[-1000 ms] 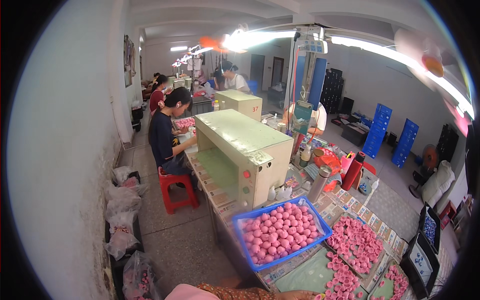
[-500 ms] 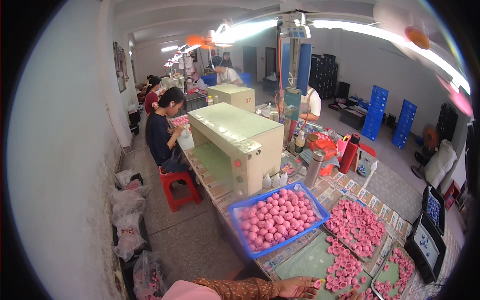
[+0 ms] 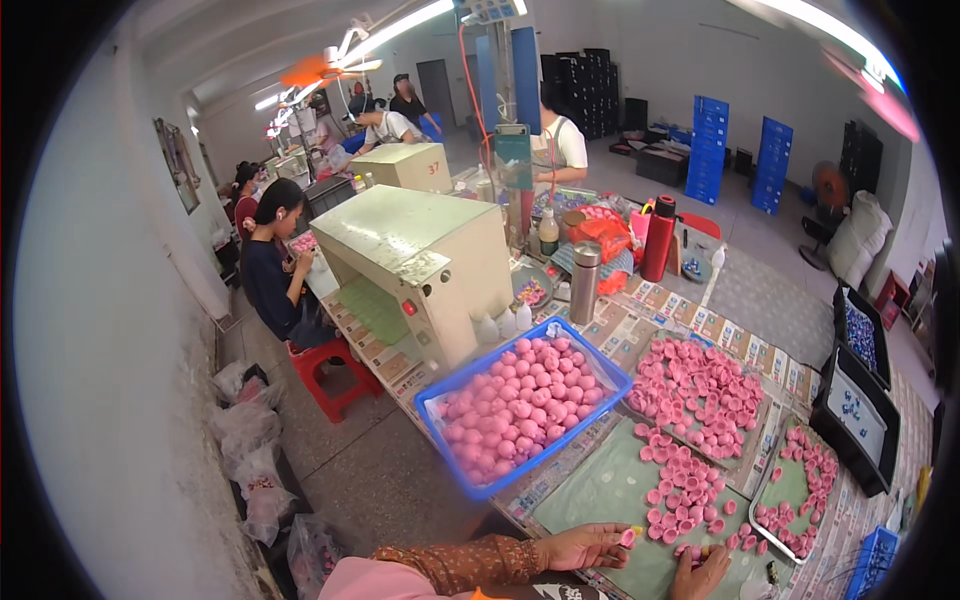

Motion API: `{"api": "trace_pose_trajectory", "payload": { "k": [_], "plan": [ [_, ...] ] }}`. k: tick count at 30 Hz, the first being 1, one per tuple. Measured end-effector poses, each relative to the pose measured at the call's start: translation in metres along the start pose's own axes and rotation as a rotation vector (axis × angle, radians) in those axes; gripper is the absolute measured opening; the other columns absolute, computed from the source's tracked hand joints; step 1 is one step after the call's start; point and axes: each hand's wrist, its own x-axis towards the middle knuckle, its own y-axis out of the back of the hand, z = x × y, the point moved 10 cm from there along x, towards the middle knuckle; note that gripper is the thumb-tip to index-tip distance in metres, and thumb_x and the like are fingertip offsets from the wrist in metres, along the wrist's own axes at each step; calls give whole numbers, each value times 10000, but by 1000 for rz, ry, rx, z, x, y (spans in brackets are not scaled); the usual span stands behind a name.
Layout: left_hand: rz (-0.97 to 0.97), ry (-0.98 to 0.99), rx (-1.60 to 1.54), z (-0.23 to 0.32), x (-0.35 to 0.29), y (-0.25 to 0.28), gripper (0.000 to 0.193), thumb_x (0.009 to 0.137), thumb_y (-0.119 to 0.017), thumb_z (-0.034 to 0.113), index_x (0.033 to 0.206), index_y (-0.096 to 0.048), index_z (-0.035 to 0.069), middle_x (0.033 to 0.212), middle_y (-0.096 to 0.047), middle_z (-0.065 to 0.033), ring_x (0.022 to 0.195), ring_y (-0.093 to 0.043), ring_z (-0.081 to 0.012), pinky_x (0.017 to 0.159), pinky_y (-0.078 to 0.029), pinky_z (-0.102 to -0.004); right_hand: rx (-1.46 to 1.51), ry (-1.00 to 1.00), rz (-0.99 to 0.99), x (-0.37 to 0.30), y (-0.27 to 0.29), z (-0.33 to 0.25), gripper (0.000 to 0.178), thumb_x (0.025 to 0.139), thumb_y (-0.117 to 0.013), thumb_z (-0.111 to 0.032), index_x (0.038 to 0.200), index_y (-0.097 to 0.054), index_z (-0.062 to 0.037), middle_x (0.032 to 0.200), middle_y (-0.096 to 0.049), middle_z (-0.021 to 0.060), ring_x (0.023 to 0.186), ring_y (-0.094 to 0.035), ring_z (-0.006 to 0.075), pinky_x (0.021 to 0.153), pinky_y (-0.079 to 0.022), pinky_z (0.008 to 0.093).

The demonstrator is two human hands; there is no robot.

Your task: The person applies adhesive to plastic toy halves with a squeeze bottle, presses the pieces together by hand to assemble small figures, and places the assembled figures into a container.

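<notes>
My left hand pinches a small pink cup-shaped piece between thumb and fingertips, its hollow side showing. Something yellow shows at those fingertips. To its right, my right hand is closed, with its fingertips on another pink piece low over the green mat. That piece is partly hidden by the fingers. Just beyond both hands lies a loose heap of pink hollow half-shells. A blue tray full of pink balls stands farther off to the left.
More pink half-shells fill a tray beyond the heap and a metal-rimmed tray at right. Past the blue tray stand a cream box-shaped machine, a steel flask and a red flask. A co-worker sits at far left.
The view has shifted, so the bench sits farther left and my right hand shows more fully. My left hand still holds the pink cup-shaped piece.
</notes>
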Motion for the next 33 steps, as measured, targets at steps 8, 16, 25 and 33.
{"api": "trace_pose_trajectory", "payload": {
  "k": [8,16,25,33],
  "plan": [
    [57,21,1,0,-3,0,429,1023,-544,184,1410,-432,37,1186,-606,-39,1002,-641,-155,1014,-521,-370,82,201,138,-11,29,-30,231,887,-663,-189,994,-609,8,886,-599,195,859,-576,350,783,-464,451],
    [94,48,18,5,-3,-11,401,1039,-512,205,1393,-446,29,1164,-586,-13,961,-618,-121,972,-527,-321,-4,414,-167,-44,-14,-45,214,823,-572,-45,1036,-584,-29,965,-591,204,932,-540,430,822,-450,509],
    [78,48,60,5,-4,-13,404,1041,-508,204,1399,-438,31,1162,-574,-6,951,-609,-99,952,-534,-304,58,515,-174,-41,-3,-59,321,716,-538,-24,1031,-599,-38,968,-566,206,919,-514,441,820,-432,553],
    [99,29,38,8,-9,-16,435,1022,-550,200,1416,-427,63,1199,-583,-22,935,-629,-110,940,-549,-318,12,306,-132,-46,1,-41,194,880,-585,-86,1065,-611,-33,1036,-570,273,948,-530,475,806,-444,548]
  ]
}}
